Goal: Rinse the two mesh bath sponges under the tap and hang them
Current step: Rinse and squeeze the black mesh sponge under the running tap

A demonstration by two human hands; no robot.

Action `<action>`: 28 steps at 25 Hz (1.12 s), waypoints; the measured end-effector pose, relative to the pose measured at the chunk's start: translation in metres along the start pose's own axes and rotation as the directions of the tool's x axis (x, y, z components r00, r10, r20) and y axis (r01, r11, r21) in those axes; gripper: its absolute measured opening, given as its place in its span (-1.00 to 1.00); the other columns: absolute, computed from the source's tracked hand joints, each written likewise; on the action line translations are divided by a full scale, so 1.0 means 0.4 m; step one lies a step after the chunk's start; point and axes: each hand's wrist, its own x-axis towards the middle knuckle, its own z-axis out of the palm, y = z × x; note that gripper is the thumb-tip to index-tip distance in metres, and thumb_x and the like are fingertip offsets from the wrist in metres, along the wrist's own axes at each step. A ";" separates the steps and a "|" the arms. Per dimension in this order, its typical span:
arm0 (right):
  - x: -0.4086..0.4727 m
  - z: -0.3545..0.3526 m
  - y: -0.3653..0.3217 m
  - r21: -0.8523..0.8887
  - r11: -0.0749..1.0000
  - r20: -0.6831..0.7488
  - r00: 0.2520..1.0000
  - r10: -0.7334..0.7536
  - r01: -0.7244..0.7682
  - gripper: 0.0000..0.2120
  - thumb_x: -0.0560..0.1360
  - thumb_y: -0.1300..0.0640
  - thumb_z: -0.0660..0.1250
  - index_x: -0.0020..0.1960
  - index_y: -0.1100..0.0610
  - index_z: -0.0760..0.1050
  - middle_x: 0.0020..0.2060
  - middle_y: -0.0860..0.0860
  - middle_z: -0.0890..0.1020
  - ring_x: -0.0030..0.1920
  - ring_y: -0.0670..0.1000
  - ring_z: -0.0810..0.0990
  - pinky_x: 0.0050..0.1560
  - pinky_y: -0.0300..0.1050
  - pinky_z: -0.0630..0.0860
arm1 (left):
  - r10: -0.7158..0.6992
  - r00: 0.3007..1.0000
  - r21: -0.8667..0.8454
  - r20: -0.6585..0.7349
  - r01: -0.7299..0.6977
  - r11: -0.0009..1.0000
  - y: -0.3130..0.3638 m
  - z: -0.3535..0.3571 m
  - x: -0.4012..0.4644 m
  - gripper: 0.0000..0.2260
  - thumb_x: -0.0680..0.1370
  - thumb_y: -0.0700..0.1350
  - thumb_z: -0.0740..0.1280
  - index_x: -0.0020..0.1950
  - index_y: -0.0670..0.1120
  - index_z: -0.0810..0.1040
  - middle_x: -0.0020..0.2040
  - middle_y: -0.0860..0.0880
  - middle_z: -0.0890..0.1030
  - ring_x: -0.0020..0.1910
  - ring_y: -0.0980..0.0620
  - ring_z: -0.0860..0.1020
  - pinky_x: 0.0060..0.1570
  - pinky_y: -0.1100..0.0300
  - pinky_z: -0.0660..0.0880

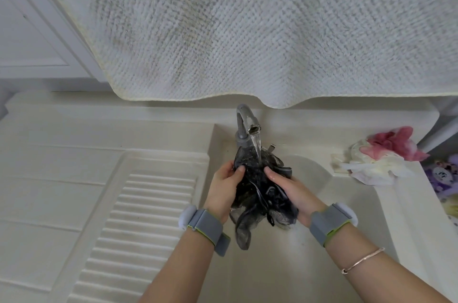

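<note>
dark sponge: black-grey mesh bath sponge, bunched, held over the sink basin between both hands; its upper part sits directly under the tap spout, its loose lower folds hang down toward 6 o'clock below the wrists.
water stream: runs from the tap straight down onto the top of the dark sponge, landing between the two thumbs.
left hand: at 9 o'clock of the dark sponge; thumb curled over the front of the mesh near its top, palm against its side; the other fingers are hidden behind the mesh, so their spread cannot be told.
right hand: at 3 o'clock of the dark sponge; thumb pressed onto the front of the mesh, palm cupping its side; remaining fingers hidden under and behind the mesh, spread cannot be told.
pink sponge: pink and white mesh bath sponge, lying on the sink ledge at 3 o'clock of the tap, well apart from both hands, on crumpled white material.
washboard: ribbed slope at 9 o'clock of the basin.
towel: pale woven cloth hanging at 12 o'clock, its lower edge just above the tap.
wrist bands: grey bands with green edging on both wrists; thin bracelet on the right forearm.
</note>
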 end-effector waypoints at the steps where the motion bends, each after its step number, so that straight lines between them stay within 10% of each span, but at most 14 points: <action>1: 0.000 0.003 0.001 0.023 1.000 -0.030 1.000 -0.008 0.009 -0.61 0.48 -0.03 0.36 0.23 0.13 0.51 -0.01 0.10 0.70 -0.05 0.08 0.69 -0.18 -0.13 0.61 | -0.020 1.000 -0.054 0.001 0.020 0.998 0.004 -0.001 -0.002 -0.87 0.61 -0.28 0.21 0.01 -0.15 0.55 -0.15 -0.04 0.67 -0.23 0.09 0.65 -0.28 0.29 0.53; 4: 0.003 0.001 -0.007 0.219 0.974 -0.114 0.993 -0.031 0.056 -0.71 0.52 0.15 0.34 0.21 0.22 0.51 -0.10 0.16 0.70 -0.21 0.10 0.70 -0.34 -0.13 0.61 | -0.109 0.994 -0.213 -0.029 0.100 0.972 0.005 -0.015 0.008 -0.78 0.56 -0.43 0.17 0.00 -0.13 0.47 -0.08 -0.12 0.60 -0.15 -0.03 0.57 -0.21 0.17 0.50; 8: 0.010 0.002 -0.007 0.247 0.964 -0.160 0.985 -0.059 0.098 -0.75 0.54 0.17 0.31 0.18 0.24 0.53 -0.03 0.18 0.68 -0.14 0.12 0.69 -0.22 -0.04 0.65 | 0.103 0.977 0.161 -0.189 -0.073 0.984 0.007 -0.048 -0.001 -0.52 0.39 -0.17 0.38 0.27 0.07 0.37 0.24 0.07 0.45 0.25 0.08 0.41 0.20 0.22 0.37; 11: 0.011 0.007 -0.011 0.265 0.959 -0.145 0.988 -0.060 0.097 -0.78 0.55 0.16 0.29 0.14 0.25 0.54 -0.07 0.19 0.68 -0.22 0.11 0.70 -0.27 -0.06 0.65 | 0.476 0.860 0.550 0.183 -0.491 0.675 0.031 -0.048 -0.039 -0.42 0.40 0.15 0.39 0.38 0.23 0.28 0.38 0.29 0.31 0.43 0.26 0.22 0.38 0.41 0.13; 14: 0.009 0.021 -0.016 0.233 0.964 -0.141 0.985 -0.099 0.130 -0.82 0.57 0.19 0.25 0.08 0.27 0.54 -0.21 0.17 0.69 -0.29 0.09 0.70 -0.38 -0.11 0.61 | 0.377 0.839 0.787 0.392 -0.518 0.336 0.017 -0.023 -0.040 -0.27 0.35 0.37 0.26 0.48 0.18 0.24 0.45 0.18 0.31 0.52 0.10 0.10 0.52 0.10 -0.03; 18: 0.007 0.015 -0.010 0.274 0.962 -0.157 0.987 0.040 0.005 -0.70 0.58 0.09 0.24 0.15 0.30 0.53 -0.13 0.23 0.66 -0.19 0.18 0.65 -0.36 -0.06 0.60 | 0.157 0.898 0.426 0.411 -0.341 0.838 0.005 -0.054 -0.019 -0.45 0.43 0.01 0.45 0.39 0.19 0.38 0.24 0.16 0.55 0.29 0.14 0.49 0.30 0.25 0.41; 24: 0.000 0.001 -0.026 0.144 0.987 -0.176 0.980 0.096 -0.071 -0.60 0.53 -0.15 0.25 0.15 0.14 0.54 -0.08 0.14 0.65 -0.13 0.10 0.63 -0.24 -0.06 0.53 | 0.100 0.990 0.137 -0.102 -0.085 0.987 -0.006 -0.051 0.000 -0.80 0.60 -0.26 0.25 -0.03 0.00 0.61 -0.07 -0.08 0.68 0.01 -0.11 0.62 0.10 0.05 0.56; 28: -0.017 0.000 -0.028 -0.208 0.977 -0.096 0.993 -0.073 0.052 -0.37 0.34 -0.43 0.20 0.31 -0.13 0.39 0.25 -0.13 0.49 0.25 -0.04 0.47 0.25 0.00 0.44 | 0.019 0.993 -0.106 -0.118 -0.031 0.994 0.013 -0.049 -0.002 -0.80 0.62 -0.29 0.18 -0.03 -0.12 0.59 -0.15 -0.07 0.69 -0.14 -0.01 0.64 -0.09 0.17 0.57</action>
